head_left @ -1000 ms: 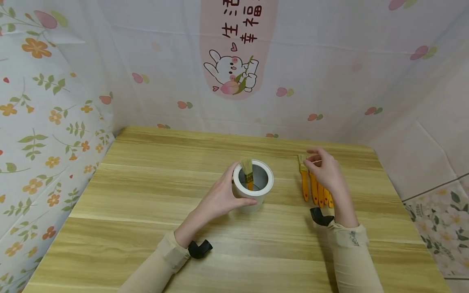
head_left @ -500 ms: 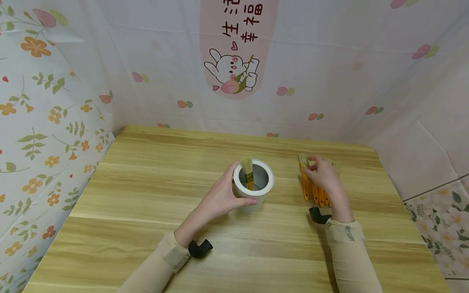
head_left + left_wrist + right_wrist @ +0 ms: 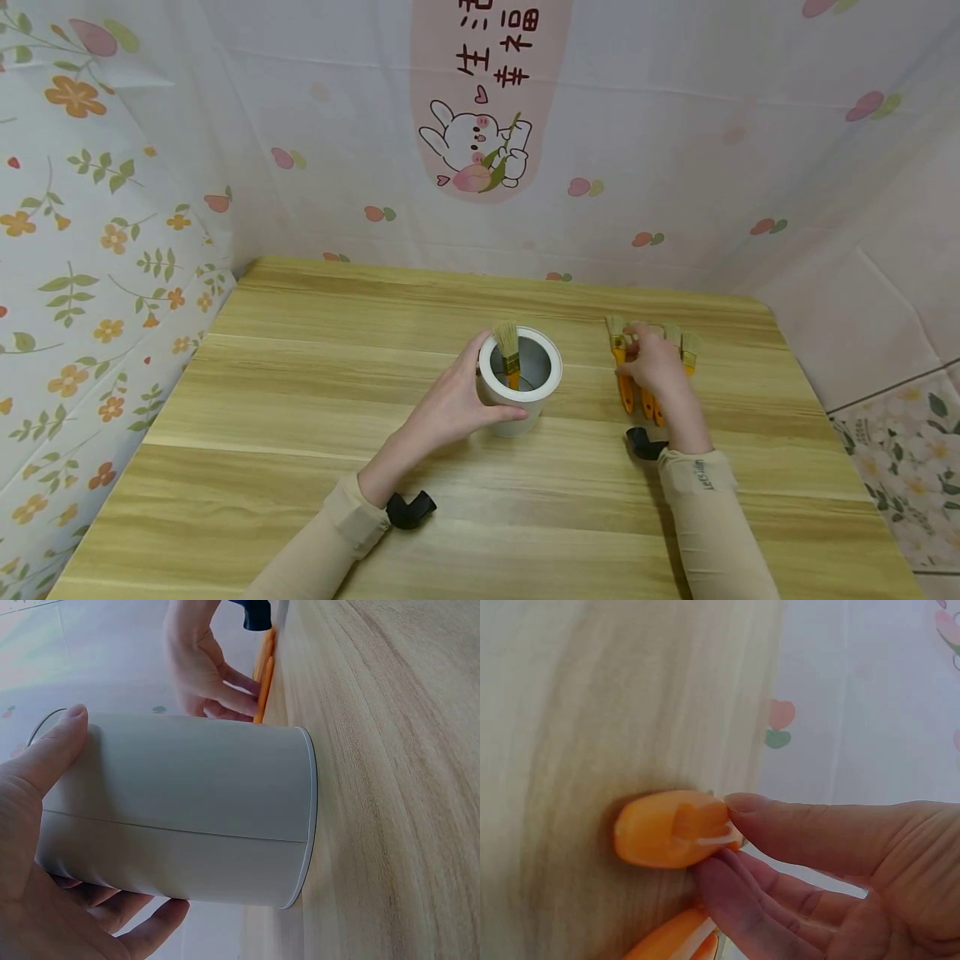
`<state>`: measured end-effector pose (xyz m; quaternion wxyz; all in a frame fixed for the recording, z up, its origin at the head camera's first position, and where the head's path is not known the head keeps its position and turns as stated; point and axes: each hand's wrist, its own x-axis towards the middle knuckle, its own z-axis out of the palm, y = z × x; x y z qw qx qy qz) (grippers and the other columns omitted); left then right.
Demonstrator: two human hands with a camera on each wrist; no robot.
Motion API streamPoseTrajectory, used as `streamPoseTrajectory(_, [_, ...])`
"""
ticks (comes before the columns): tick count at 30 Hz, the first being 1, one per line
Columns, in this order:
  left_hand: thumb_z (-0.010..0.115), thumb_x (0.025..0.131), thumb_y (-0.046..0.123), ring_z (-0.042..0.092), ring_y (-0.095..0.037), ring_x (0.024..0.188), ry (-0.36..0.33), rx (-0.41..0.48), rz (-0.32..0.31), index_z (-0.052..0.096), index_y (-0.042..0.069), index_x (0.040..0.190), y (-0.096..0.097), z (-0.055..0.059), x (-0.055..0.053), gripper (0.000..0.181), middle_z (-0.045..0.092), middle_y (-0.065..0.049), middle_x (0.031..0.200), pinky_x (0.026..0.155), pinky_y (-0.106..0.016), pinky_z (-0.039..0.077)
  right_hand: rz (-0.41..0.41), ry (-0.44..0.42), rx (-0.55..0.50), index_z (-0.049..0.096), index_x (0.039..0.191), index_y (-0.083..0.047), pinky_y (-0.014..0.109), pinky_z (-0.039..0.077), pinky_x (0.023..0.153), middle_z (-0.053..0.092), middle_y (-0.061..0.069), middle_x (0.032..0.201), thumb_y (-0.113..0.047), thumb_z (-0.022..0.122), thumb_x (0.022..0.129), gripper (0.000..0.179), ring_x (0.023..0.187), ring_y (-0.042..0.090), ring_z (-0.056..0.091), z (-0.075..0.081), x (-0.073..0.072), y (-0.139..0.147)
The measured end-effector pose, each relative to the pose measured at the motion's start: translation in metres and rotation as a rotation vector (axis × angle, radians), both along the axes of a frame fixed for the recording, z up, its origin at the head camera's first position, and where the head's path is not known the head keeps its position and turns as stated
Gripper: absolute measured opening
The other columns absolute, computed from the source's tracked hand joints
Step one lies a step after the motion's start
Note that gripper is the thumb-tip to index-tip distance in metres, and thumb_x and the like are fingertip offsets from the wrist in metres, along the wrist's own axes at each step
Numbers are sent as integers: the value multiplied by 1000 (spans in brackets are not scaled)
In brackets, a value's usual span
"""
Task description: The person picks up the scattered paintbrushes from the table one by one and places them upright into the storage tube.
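Note:
My left hand (image 3: 450, 404) grips a white can (image 3: 195, 787) that stands on the table, thumb on the near side and fingers round the far side. Inside the can leans one paintbrush (image 3: 507, 342), its bristles up over the rim. To the right, my right hand (image 3: 663, 367) pinches the leftmost paintbrush (image 3: 625, 390) of a row by its orange handle. In the right wrist view the thumb (image 3: 765, 817) and a finger sit on either side of that handle (image 3: 649, 831). Other paintbrushes (image 3: 689, 350) lie beside it, partly hidden under the hand.
The wood-grain table (image 3: 300, 358) runs back to a printed cloth (image 3: 337, 150) hung behind it. Another floral cloth (image 3: 97, 317) hangs at the left. Black curved pieces (image 3: 410, 509) stick out from both sleeve cuffs.
My right hand has come down and left onto the leftmost paintbrush, which has tilted slightly. More bristle heads show to the hand's right. The left hand and can stay put.

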<state>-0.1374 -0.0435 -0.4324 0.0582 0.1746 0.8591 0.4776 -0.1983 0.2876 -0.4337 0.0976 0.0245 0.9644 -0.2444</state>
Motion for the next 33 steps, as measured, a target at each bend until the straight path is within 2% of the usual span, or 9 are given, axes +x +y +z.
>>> streamPoseTrajectory(5, [92,71,50,54,-20,135,2,1,1,25,34,158,0,-1,0,111,50,6,146,109,-53,47,13,8,9,36,152,8,59,50,92,62,34,125,-4,76,89,75,113,50,59,-3,-2,-1])
streamPoseTrajectory(11, [93,71,49,54,-19,133,9,3,8,26,33,158,0,-2,0,111,51,7,145,110,-51,47,31,-49,-1,30,155,9,55,52,87,60,34,125,-5,73,92,78,108,45,61,-3,-2,-3])
streamPoseTrajectory(17, [93,71,48,54,-19,133,8,4,9,25,33,159,0,-1,0,112,51,7,146,110,-50,47,37,-24,-47,33,153,11,40,52,73,61,28,114,-7,70,93,73,91,34,62,5,-1,-6])
streamPoseTrajectory(21, [93,71,48,54,-19,133,9,7,8,25,33,158,0,-2,0,112,51,8,145,110,-50,47,-9,54,-142,36,151,9,30,51,68,58,22,110,-7,67,93,68,92,31,62,16,2,-9])
streamPoseTrajectory(26, [93,71,47,54,-18,133,5,12,7,25,34,158,1,-2,0,111,50,8,144,109,-50,47,-56,211,-261,37,150,6,19,51,67,55,20,112,-5,66,95,63,98,31,61,33,10,-17])
streamPoseTrajectory(29, [93,71,46,54,-18,133,4,14,8,26,34,158,1,-1,0,110,50,8,144,109,-51,47,-72,309,-330,38,148,3,14,52,65,54,19,114,-7,65,97,59,94,20,59,44,17,-24])
streamPoseTrajectory(33, [94,71,45,53,-18,134,6,13,8,26,34,158,1,-1,1,110,50,9,145,110,-51,47,-85,430,-454,40,143,0,12,55,66,53,9,112,-9,64,100,50,89,5,57,56,27,-36])
